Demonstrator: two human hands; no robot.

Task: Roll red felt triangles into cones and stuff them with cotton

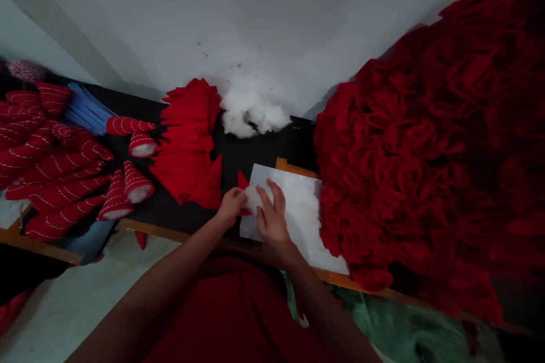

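Above the near edge of the dark table, my left hand (pixel 232 205) pinches a small red cloth piece (pixel 242 180) at its side. A tuft of white stuffing (pixel 254 197) lies against that cloth, between my two hands. The fingers of my right hand (pixel 275 218) curl around the tuft's right side, the thumb below. Part of the cloth is hidden behind the stuffing and fingers. Beneath my hands is a white board (pixel 302 204). Left of them stands a row of red cloth pieces (pixel 187 147).
A heap of red fabric (pixel 409 170) rises at the right, overlapping the board. More stuffing (pixel 251 114) sits by the wall. Further left are striped red stuffed cones (pixel 59 170) and a bundle of blue strips (pixel 89 109). Wooden edging (pixel 157 231) borders the table's front.
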